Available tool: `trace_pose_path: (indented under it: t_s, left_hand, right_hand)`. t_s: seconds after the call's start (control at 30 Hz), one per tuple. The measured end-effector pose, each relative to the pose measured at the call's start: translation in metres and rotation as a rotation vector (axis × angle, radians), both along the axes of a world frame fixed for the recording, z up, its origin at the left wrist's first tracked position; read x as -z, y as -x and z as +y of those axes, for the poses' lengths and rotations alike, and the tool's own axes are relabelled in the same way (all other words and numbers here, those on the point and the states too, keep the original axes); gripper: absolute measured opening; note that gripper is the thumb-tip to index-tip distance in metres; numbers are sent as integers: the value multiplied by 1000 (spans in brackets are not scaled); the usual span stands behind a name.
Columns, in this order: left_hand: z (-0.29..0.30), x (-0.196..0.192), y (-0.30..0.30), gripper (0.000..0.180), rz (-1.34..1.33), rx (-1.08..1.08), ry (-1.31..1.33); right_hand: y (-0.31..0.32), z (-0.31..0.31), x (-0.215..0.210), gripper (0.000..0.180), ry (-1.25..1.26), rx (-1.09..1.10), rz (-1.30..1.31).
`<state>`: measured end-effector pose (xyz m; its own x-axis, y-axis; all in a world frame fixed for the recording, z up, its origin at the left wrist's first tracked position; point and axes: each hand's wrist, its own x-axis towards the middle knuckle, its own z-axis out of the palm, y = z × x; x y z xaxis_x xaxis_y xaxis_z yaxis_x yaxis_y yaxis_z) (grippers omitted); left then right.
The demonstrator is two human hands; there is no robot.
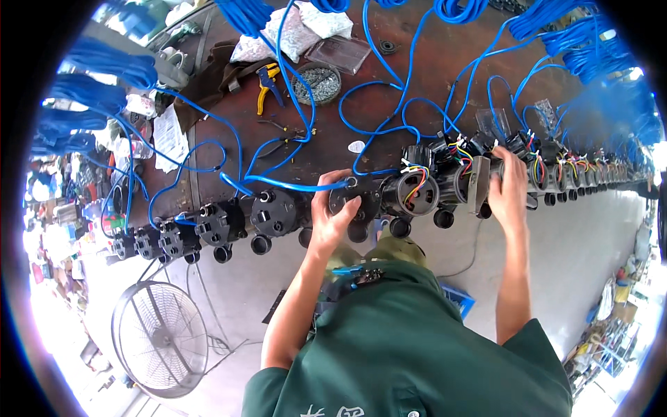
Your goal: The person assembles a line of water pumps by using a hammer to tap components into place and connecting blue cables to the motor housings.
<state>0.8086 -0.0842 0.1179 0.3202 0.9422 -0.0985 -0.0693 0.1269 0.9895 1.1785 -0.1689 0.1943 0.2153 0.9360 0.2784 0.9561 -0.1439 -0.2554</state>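
Note:
Along the bench's near edge runs a row of black round housings, each with a short round outlet below. My left hand point(332, 215) is closed around one lidded black housing point(363, 198), its thumb on the front; a blue cable runs to its top. To the right, an uncovered housing point(410, 193) shows red, yellow and white wires inside. My right hand point(511, 184) curls over another black housing, which the fingers partly hide. Beside its thumb stands a flat grey metal block point(479, 185), in front of a housing with coloured wires point(455, 182).
On the brown bench point(229, 128) lie yellow-and-blue wire strippers point(267, 87), a bowl of small metal parts point(316, 83), small pliers point(274, 144) and white bags point(278, 40). Blue cable coils point(111, 62) line both sides. A floor fan point(161, 337) stands at lower left.

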Motion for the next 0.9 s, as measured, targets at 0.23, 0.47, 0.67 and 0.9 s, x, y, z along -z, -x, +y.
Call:
trace_pose_path:
  t_s: [0.23,0.47,0.67,0.9]
  left_hand:
    - [-4,3,-9,57,11,-111,-116]
    - [-4,0,-12,54,32,-180,-180]
    - [-4,1,-13,53,57,-197,-162]
    - [-5,1,-12,51,66,-205,-157]
  right_hand:
    - [-15,-22,17,45,441,109,-224]
    - [37,-56,-16,28,306,183,171]
    - [131,-76,-1,34,327,-135,447]
    - [154,-60,5,32,407,-262,445]
